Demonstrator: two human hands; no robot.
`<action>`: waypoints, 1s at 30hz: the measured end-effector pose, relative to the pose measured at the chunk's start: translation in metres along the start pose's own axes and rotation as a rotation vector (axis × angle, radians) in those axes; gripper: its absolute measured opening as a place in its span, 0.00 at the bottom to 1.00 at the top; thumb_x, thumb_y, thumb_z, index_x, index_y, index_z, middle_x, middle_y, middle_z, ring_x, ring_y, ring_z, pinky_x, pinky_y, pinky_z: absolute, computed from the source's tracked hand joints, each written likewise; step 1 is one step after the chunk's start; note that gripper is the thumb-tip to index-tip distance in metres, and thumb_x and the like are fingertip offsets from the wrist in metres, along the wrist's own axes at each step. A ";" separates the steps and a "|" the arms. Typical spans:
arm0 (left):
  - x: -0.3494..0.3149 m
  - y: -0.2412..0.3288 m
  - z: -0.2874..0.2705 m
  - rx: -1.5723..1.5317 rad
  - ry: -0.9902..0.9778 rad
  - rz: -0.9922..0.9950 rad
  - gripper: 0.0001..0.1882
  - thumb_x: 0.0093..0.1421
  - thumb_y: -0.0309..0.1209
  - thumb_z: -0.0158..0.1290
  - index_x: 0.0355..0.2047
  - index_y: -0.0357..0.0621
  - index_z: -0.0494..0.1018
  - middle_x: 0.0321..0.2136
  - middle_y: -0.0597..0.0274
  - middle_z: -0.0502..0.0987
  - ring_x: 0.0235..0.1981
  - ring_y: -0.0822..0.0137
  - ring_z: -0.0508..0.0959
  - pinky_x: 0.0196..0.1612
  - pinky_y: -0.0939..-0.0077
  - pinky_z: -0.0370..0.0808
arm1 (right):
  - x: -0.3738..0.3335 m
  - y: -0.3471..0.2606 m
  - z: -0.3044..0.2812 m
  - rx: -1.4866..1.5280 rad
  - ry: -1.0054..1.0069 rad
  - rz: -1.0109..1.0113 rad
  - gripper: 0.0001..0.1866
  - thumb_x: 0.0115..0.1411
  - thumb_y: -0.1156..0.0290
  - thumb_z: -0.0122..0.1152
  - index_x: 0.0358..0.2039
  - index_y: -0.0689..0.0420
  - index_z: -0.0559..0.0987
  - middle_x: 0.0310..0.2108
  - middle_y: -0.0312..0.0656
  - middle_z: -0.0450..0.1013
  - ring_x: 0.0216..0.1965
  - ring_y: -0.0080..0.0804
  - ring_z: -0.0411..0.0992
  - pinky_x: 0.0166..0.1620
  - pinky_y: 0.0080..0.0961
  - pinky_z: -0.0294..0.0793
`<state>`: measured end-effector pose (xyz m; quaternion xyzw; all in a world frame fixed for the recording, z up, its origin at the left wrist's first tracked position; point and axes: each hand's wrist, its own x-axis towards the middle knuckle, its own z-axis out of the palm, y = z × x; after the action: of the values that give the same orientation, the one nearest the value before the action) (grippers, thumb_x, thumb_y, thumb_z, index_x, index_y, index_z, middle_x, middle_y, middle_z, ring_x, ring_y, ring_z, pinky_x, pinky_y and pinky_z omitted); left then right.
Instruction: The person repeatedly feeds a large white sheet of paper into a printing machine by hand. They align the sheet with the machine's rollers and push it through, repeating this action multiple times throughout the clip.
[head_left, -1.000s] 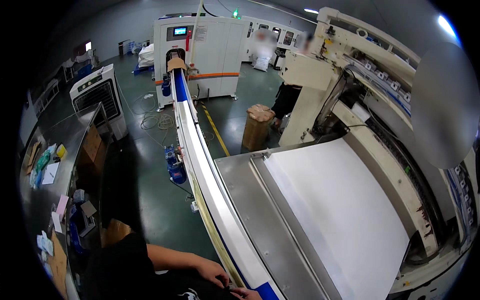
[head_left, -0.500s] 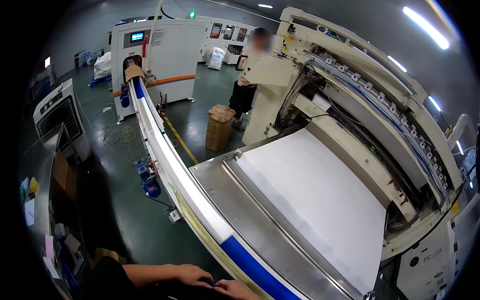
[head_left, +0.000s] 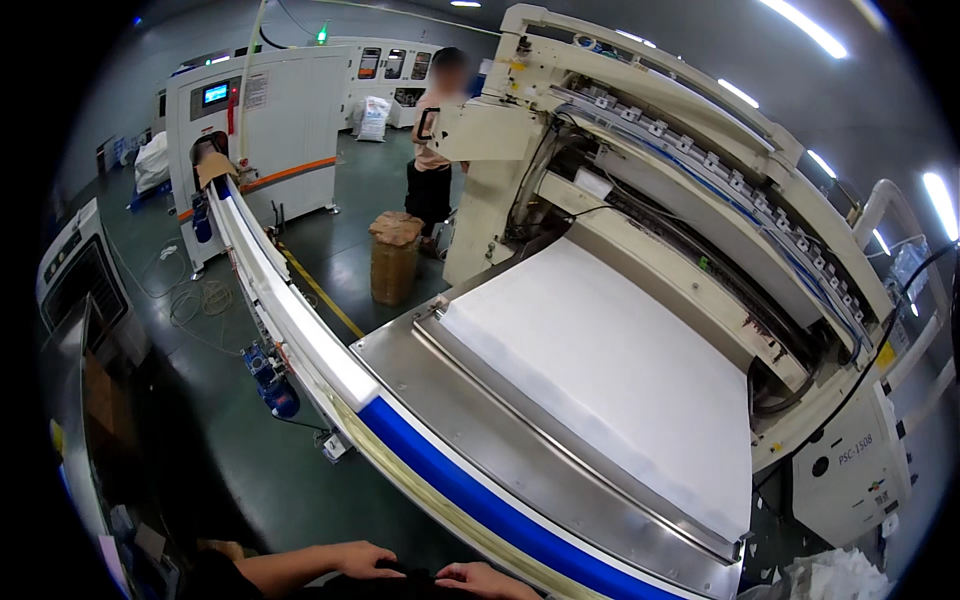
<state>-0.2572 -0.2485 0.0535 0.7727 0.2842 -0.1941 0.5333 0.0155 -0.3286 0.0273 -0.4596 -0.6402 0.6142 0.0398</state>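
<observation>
At the lower edge my left hand (head_left: 362, 560) lies low over dark clothing, its fingers loosely stretched and nothing seen in them. Just to its right is my right hand (head_left: 482, 579), also with fingers apart and no object visible; its lower part is cut off by the frame edge. A small gap of dark cloth separates the two. Beyond them runs a conveyor with a blue belt (head_left: 450, 482). Farther along it lies a long white bar-shaped stack (head_left: 300, 325), perhaps paper. Neither hand touches the conveyor.
A steel table (head_left: 440, 385) and a wide white sheet stack (head_left: 610, 375) lie under a large cream machine (head_left: 640, 225) at right. The conveyor leads to a white cabinet machine (head_left: 285, 120). A person (head_left: 435, 130) stands near a brown wrapped bundle (head_left: 396, 265).
The long white stack has travelled along the conveyor away from me, baring more blue belt. My view has turned right. My hands have drawn slightly apart. The far person has turned.
</observation>
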 end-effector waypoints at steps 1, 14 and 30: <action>-0.005 -0.003 -0.001 -0.011 -0.023 -0.027 0.31 0.60 0.60 0.43 0.45 0.44 0.70 0.37 0.47 0.76 0.42 0.49 0.75 0.47 0.63 0.70 | 0.001 0.003 0.000 -0.015 -0.003 -0.013 0.25 0.61 0.47 0.52 0.46 0.56 0.76 0.38 0.44 0.76 0.41 0.34 0.73 0.45 0.28 0.70; -0.022 -0.058 0.030 -0.422 -0.294 -0.165 0.20 0.65 0.43 0.44 0.48 0.42 0.69 0.34 0.66 0.72 0.34 0.74 0.69 0.40 0.77 0.68 | -0.026 -0.005 -0.001 0.182 -0.024 0.114 0.26 0.61 0.47 0.52 0.48 0.55 0.75 0.38 0.41 0.75 0.41 0.31 0.71 0.45 0.27 0.69; 0.021 -0.029 0.046 -0.249 0.083 0.075 0.21 0.64 0.49 0.45 0.35 0.42 0.73 0.23 0.62 0.71 0.28 0.71 0.70 0.35 0.71 0.69 | -0.087 0.037 0.041 0.301 0.256 0.150 0.19 0.63 0.55 0.52 0.49 0.53 0.74 0.43 0.41 0.74 0.45 0.30 0.71 0.49 0.29 0.69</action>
<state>-0.2604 -0.2791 0.0036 0.7180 0.2990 -0.1051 0.6197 0.0604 -0.4213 0.0318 -0.5691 -0.4952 0.6406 0.1434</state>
